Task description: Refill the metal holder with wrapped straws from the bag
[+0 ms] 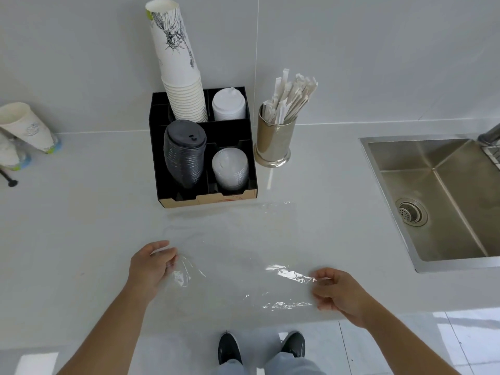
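Observation:
A round metal holder (272, 143) stands on the white counter against the wall, right of a black organizer. Several paper-wrapped straws (290, 100) stick out of its top, leaning right. A clear plastic bag (238, 261) lies flat and see-through on the counter near the front edge; no straws show inside it. My left hand (151, 266) pinches the bag's left end. My right hand (336, 290) pinches its right end, where the plastic is crinkled and shiny.
The black organizer (155, 158) holds a tall stack of paper cups (178, 71), black lids (185, 154) and white and clear lids. A steel sink (443, 201) is set in the counter at the right. More cups (24, 128) lie at the far left.

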### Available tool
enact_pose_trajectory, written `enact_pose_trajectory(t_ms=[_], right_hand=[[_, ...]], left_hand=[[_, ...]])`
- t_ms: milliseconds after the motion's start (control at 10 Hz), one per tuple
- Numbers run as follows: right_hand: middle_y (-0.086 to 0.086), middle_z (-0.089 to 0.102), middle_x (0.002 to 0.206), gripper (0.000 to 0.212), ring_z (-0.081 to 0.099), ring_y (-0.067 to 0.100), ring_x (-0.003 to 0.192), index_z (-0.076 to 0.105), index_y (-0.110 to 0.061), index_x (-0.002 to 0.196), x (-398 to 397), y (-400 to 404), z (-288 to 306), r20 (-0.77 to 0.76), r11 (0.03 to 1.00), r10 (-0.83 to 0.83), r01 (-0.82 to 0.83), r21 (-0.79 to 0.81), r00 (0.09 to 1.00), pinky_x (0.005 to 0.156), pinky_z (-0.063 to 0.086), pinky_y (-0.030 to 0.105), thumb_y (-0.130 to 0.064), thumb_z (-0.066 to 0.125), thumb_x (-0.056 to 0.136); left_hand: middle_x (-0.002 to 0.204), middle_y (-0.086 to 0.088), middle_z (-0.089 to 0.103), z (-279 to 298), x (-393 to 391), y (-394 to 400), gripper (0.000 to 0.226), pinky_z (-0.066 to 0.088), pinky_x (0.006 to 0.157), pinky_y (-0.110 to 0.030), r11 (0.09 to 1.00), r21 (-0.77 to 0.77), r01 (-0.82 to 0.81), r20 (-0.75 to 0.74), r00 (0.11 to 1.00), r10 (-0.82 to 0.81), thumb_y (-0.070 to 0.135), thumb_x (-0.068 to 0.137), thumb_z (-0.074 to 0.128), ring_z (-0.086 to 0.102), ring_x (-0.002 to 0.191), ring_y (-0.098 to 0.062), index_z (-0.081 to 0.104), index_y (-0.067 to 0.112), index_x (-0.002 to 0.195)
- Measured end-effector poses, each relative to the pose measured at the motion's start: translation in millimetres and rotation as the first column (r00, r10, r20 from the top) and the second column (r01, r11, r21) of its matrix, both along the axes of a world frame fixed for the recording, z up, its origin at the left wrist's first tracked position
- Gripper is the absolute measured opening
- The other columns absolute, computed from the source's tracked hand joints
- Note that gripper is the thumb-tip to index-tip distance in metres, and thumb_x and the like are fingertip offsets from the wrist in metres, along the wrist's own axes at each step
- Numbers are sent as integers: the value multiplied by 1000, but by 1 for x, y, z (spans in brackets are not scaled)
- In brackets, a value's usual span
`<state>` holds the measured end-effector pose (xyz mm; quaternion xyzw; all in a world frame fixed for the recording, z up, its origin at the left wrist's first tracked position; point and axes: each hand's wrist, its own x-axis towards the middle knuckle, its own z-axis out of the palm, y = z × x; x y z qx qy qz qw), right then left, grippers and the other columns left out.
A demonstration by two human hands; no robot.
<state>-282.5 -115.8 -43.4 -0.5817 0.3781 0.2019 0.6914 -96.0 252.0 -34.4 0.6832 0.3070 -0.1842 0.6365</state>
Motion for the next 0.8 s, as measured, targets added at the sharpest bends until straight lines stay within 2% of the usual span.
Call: enact_pose_trajectory(t_ms=[100,200,300,400,500,600,700,800], right_hand=[[11,58,65,20,59,23,57,68,3,94,4,20,-1,17,999,-37,38,-26,999,59,59,33,15,70,79],[13,63,59,15,58,24,52,64,3,82,6,32,-6,26,978,-88,91,-186,996,63,59,37,12,74,77],[11,60,54,12,54,22,49,63,3,81,5,33,-7,14,964,-92,93,-250,996,63,55,37,11,72,78],[11,62,57,12,55,24,54,65,2,84,2,33,-6,-2,951,-90,85,-298,996,67,54,39,11,69,78],[7,64,56,18,57,21,51,67,-5,88,1,35,-1,-1,918,-81,74,-390,997,61,53,31,8,69,76],[3,70,59,17,60,17,48,69,-12,87,1,35,1,6,879,-76,69,-472,997,58,49,29,2,71,76],[5,72,64,10,64,21,57,71,-15,87,-1,33,3,44,878,-100,109,-466,994,75,56,43,-6,71,83],[11,73,70,10,65,24,64,73,-17,85,3,30,5,87,871,-143,167,-461,986,82,57,47,-8,70,85]], left_hand=[[63,-9,67,0,8,14,37,51,63,-28,981,184,63,17,998,-67,4,76,71,57,53,-21,63,18,111],[45,1,61,2,12,24,44,46,54,-26,954,280,105,67,989,-129,3,73,67,50,45,-19,60,20,112],[56,-5,64,2,15,31,37,46,45,-19,950,297,99,103,986,-135,0,76,69,53,41,-13,64,14,110],[71,-10,67,-2,19,39,33,50,66,-27,945,308,113,106,983,-152,0,78,71,58,56,-20,67,10,109],[79,-14,69,-6,21,42,33,52,78,-35,947,298,122,93,983,-156,0,78,72,59,61,-23,68,10,109],[82,-12,70,-10,23,48,32,51,78,-34,937,317,149,106,976,-191,4,79,72,60,65,-22,68,10,110],[99,-8,70,-11,25,50,29,51,83,-34,928,326,179,120,966,-229,14,82,75,64,87,-23,70,12,111],[95,0,70,-4,26,46,22,49,70,-25,919,362,154,160,961,-224,16,83,74,64,82,-13,72,17,105]])
